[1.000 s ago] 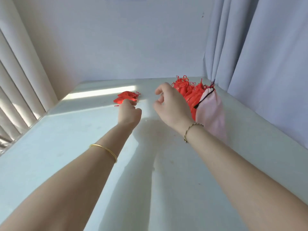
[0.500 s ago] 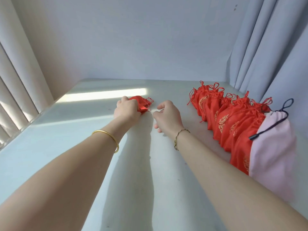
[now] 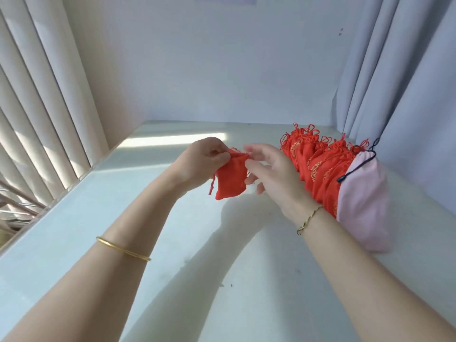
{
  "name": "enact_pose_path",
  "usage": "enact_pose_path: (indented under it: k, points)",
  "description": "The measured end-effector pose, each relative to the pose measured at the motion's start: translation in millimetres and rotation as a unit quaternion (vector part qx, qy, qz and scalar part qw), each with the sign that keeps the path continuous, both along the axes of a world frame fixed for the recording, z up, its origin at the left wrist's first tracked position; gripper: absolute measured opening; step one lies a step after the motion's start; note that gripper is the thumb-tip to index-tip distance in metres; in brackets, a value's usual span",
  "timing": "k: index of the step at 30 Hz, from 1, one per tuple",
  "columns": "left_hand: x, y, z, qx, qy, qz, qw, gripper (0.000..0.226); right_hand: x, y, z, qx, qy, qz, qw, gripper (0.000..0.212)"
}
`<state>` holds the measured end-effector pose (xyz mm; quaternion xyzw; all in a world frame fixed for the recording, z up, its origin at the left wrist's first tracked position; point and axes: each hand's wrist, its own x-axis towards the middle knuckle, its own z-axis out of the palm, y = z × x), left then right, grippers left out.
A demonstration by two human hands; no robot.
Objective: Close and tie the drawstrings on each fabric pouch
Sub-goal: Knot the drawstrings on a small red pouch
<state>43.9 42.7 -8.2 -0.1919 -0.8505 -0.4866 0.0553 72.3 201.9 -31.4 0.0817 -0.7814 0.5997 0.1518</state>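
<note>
Two hands hold a red drawstring pouch [image 3: 230, 181] aloft between them, the left hand [image 3: 202, 160] pinching its gathered mouth, the right hand [image 3: 274, 174] seemingly pinching its top corner, with other red pouches [image 3: 318, 164] just right of that hand.

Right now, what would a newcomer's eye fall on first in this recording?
The small red fabric pouch stands out first, held above the white table at centre, its top pinched by the left hand and right hand. Next comes the row of red gold-printed pouches along the right by the grey curtain, ending nearest the camera in a pale pink fabric pouch with a dark drawstring.
</note>
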Motion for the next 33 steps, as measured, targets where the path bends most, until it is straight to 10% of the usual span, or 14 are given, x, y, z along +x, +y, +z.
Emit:
enact_pose_path:
  k: [13, 22, 33]
  points:
    - [6, -27, -21, -0.088, -0.140, -0.059, 0.984, 0.007, 11, 10, -25, 0.022, -0.075, -0.041, 0.996, 0.012]
    - [-17, -49, -26, -0.111, -0.052, 0.034, 0.992, 0.025, -9, 24, -29, 0.199, -0.093, -0.064, 0.974, 0.015]
    - [-23, -60, -33, -0.066, -0.027, 0.159, 0.985, 0.011, -21, 34, -37, 0.074, -0.077, -0.101, 0.989, 0.028]
